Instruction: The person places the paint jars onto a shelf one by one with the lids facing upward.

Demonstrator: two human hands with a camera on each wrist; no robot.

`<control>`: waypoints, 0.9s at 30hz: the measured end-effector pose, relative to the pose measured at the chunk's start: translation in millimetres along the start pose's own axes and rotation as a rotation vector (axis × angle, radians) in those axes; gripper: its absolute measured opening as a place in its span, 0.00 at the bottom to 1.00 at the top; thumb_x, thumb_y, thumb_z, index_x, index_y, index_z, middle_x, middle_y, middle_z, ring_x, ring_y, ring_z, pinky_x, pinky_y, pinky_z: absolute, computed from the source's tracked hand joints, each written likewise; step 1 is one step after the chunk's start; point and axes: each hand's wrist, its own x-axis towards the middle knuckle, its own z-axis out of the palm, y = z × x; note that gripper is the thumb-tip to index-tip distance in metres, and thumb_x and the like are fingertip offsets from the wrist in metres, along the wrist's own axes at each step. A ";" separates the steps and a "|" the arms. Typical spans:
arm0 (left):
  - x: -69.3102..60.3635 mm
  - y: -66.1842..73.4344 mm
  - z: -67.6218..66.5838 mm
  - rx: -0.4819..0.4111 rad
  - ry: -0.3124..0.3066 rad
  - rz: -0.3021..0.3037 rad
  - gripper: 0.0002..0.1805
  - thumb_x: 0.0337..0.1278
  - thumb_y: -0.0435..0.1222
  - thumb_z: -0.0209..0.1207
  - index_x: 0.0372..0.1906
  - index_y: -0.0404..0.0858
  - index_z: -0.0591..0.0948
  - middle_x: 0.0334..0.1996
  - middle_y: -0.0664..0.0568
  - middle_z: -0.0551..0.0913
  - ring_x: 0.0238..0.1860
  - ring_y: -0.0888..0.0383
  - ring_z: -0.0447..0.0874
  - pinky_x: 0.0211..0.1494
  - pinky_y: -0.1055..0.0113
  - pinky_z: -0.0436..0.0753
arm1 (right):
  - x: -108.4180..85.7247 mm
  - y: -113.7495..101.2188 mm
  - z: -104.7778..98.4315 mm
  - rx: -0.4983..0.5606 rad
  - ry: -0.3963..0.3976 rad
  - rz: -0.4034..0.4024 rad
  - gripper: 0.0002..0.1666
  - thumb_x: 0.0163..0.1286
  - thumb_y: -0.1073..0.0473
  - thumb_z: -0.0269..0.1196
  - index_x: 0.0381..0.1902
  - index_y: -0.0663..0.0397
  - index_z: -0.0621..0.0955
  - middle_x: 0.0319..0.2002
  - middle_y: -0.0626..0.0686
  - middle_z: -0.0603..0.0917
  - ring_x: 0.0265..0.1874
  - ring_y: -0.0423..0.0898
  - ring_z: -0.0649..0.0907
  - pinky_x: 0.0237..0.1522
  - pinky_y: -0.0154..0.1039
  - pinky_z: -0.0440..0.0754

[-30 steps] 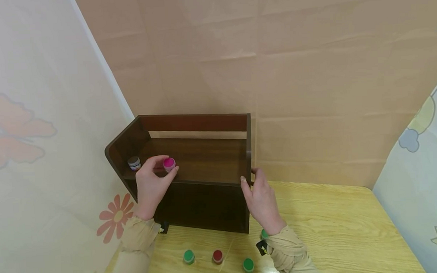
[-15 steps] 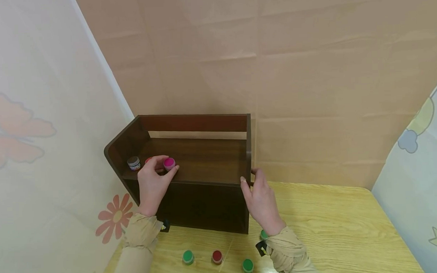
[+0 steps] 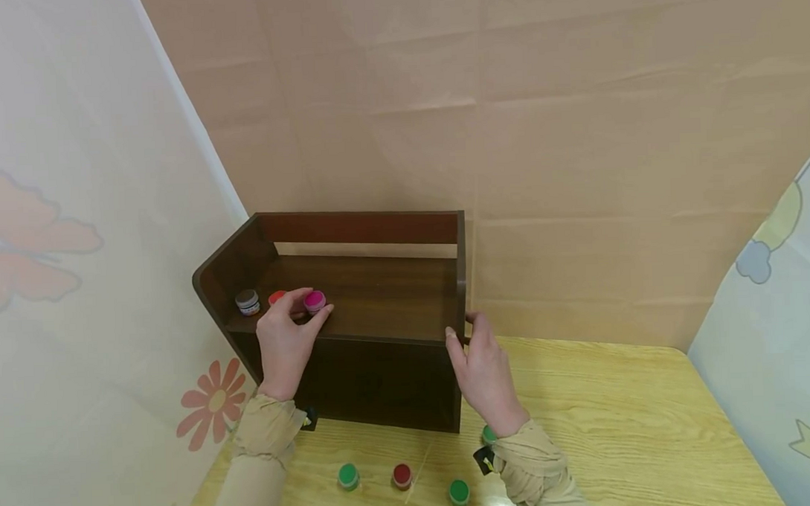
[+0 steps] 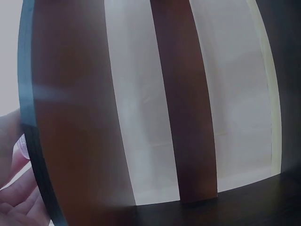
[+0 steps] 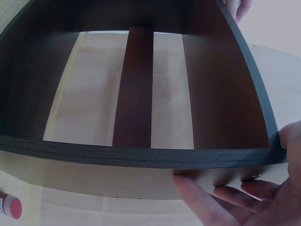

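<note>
Within the left grip (image 3: 286, 349) sits the magenta-topped jar (image 3: 315, 301); its top faces up.

Magenta-topped jar (image 3: 314, 301), upright, seemingly touching dark shelf (image 3: 387, 302)

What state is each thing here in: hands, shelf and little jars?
Left hand: pinching the pink jar.
Pink jar: held near the front edge of the upper board.
Right hand: gripping the shelf unit's side.
Shelf unit: standing on the table.
Grey-topped jar: upright on the upper board.
Orange-red jar: partly hidden by the left hand.
Dark red jar, two front green jars: upright on the table.
Third green jar: partly hidden by the sleeve.
</note>
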 end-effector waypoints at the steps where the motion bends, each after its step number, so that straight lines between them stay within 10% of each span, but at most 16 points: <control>1: -0.1 0.1 0.4 0.002 0.003 0.002 0.24 0.44 0.39 0.81 0.47 0.35 0.86 0.40 0.46 0.88 0.35 0.51 0.87 0.42 0.55 0.85 | -0.2 -0.1 -0.2 0.000 0.000 0.000 0.26 0.79 0.50 0.56 0.60 0.68 0.69 0.54 0.67 0.79 0.24 0.55 0.82 0.27 0.49 0.83; 18: -3.2 -5.5 -0.9 -0.037 0.003 0.048 0.21 0.47 0.35 0.78 0.49 0.36 0.87 0.40 0.46 0.89 0.35 0.49 0.87 0.43 0.52 0.84 | -0.5 -1.5 1.0 0.002 0.009 -0.002 0.27 0.80 0.49 0.56 0.62 0.68 0.69 0.55 0.67 0.79 0.30 0.60 0.85 0.33 0.54 0.84; 27: -12.0 -2.7 -9.2 -0.041 0.116 0.104 0.24 0.53 0.40 0.76 0.53 0.34 0.85 0.46 0.43 0.86 0.43 0.48 0.85 0.50 0.57 0.82 | -1.0 -0.6 1.0 0.001 0.007 -0.002 0.27 0.80 0.49 0.56 0.62 0.68 0.69 0.54 0.68 0.80 0.28 0.59 0.84 0.30 0.53 0.83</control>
